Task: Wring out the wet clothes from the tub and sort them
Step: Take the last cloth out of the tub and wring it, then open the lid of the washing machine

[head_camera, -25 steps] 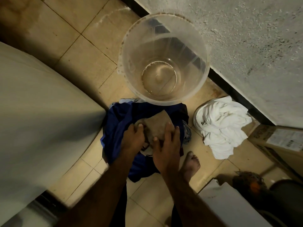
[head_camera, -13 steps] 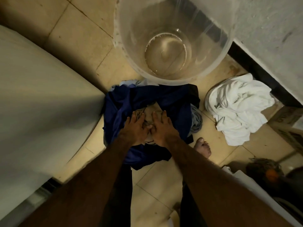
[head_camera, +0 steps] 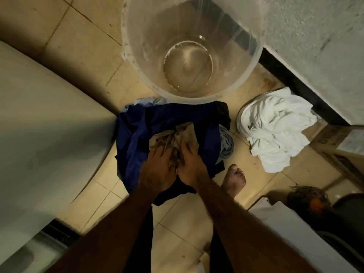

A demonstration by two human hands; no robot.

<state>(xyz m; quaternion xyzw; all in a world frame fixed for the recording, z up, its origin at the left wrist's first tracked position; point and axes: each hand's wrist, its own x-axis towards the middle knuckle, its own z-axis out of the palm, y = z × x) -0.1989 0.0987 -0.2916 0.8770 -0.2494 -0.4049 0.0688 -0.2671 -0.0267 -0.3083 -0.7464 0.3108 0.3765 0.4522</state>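
Note:
A clear plastic tub (head_camera: 137,32) stands at the top with a little murky water in its bottom. In front of it lies a pile of dark blue clothes (head_camera: 137,133). A crumpled tan cloth (head_camera: 184,134) sits on top of that pile. My left hand (head_camera: 157,168) and my right hand (head_camera: 190,164) lie side by side on the near part of the tan cloth, fingers fairly straight, pressing it down into the pile. A separate heap of white clothes (head_camera: 275,133) lies on the floor to the right.
A grey garment (head_camera: 226,144) pokes out at the blue pile's right edge. My bare foot (head_camera: 234,180) stands beside it. A large pale curved surface (head_camera: 49,134) fills the left. A rough wall (head_camera: 315,36), a cardboard box (head_camera: 344,142) and a white object (head_camera: 285,223) crowd the right.
A second ago my hands held the tan cloth above the blue pile. They have lowered it onto the pile and now press on it; the cloth is more bunched.

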